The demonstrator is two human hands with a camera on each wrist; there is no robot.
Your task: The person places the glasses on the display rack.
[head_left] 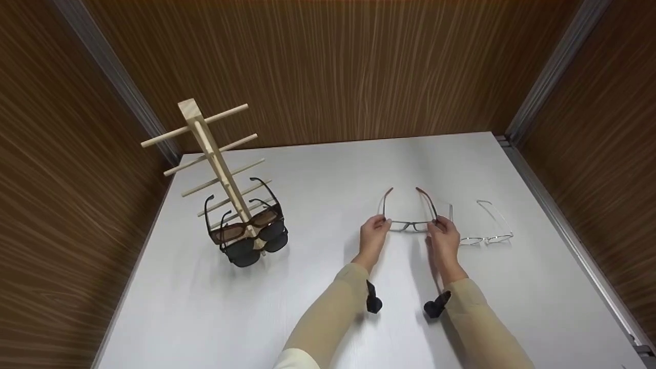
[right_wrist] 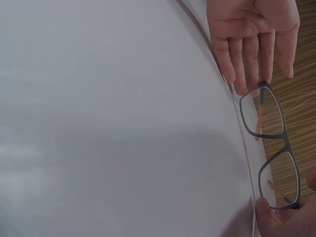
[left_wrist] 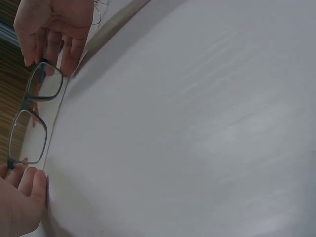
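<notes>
Both hands hold one pair of eyeglasses [head_left: 406, 226] with a dark grey frame, clear lenses and reddish-brown temple tips. My left hand [head_left: 373, 238] grips it at the left hinge, my right hand [head_left: 445, 243] at the right hinge. Its temples are unfolded and point away from me. In the left wrist view the lenses [left_wrist: 29, 136] appear between the two hands. The right wrist view shows the grey bridge [right_wrist: 286, 142] and both temples behind the lenses. Just right of my right hand, a thin metal-framed pair of glasses [head_left: 498, 239] lies unfolded on the table, partly hidden by that hand.
A wooden rack [head_left: 218, 164] with crossing pegs stands at the left of the white table [head_left: 318, 195]. Brown-lensed sunglasses [head_left: 229, 233] and black sunglasses [head_left: 243, 253] hang on its lower part. Wood-grain panels [head_left: 328, 66] enclose the back and sides.
</notes>
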